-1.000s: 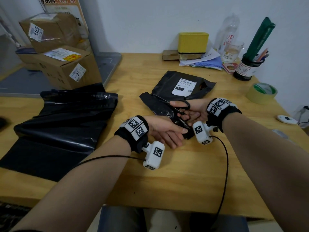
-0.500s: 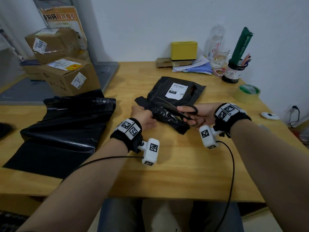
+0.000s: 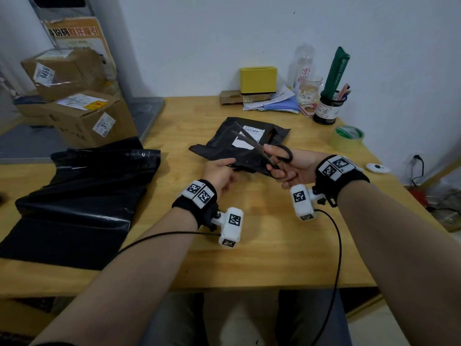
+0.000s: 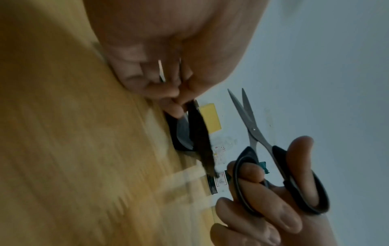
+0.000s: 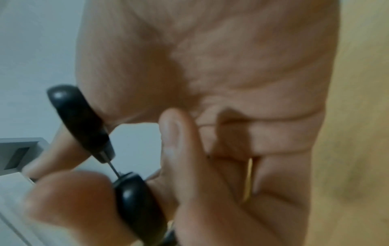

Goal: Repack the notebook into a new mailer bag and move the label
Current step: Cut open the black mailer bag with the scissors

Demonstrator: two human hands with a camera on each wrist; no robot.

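Right hand (image 5: pixel 231 74) fills frame, palm toward camera, picture soft and blurred. Scissors (image 5: pixel 134 196) gripped by black handle loops: upper loop seen at left against pale wall (image 5: pixel 31 41), thumb passed through it; lower loop wrapped by curled fingers (image 5: pixel 69 196) at bottom. Thin metal shank glimpsed between loops; blades hidden from here. One finger raised in centre, remaining fingers folded toward palm. Wooden tabletop (image 5: pixel 357 149) seen along right edge. Grey box-like shape at far left, unidentifiable.

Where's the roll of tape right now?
In the head view the roll of tape lies flat on the table at its far right, just in front of the dark pen cup and beyond the right hand holding the scissors.
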